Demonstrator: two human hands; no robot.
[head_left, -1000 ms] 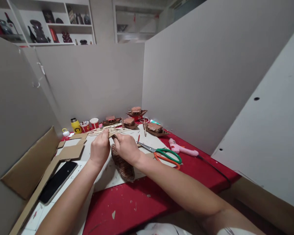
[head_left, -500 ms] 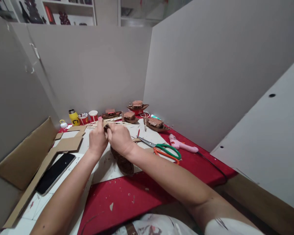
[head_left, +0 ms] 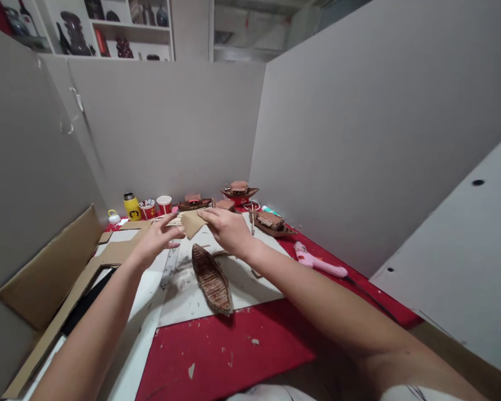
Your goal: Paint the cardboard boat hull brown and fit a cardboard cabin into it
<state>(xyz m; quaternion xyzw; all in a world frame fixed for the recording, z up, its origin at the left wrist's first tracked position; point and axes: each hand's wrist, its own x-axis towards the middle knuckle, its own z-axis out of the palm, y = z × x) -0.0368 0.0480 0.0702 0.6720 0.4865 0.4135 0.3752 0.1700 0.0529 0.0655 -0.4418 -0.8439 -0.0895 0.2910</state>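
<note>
A small tan piece of cardboard [head_left: 193, 224] is pinched in my right hand [head_left: 230, 229], above the white board. Just left of that piece, my left hand [head_left: 158, 239] has its fingers apart and holds nothing. Below both hands lies a brown boat hull [head_left: 212, 280] with a ribbed inside, pointing away and slightly left. Its near end reaches the red cloth [head_left: 229, 340].
Finished small boats [head_left: 271, 221] stand at the back, near two paper cups [head_left: 164, 205] and a yellow bottle [head_left: 131, 206]. A pink glue gun [head_left: 319, 263] lies right. Cardboard strips [head_left: 62, 312] and a dark phone [head_left: 83, 303] are left.
My left hand has let go of the cardboard and moved left with fingers spread. The piece now shows flatter in my right hand. The hull is uncovered, and the scissors are out of sight.
</note>
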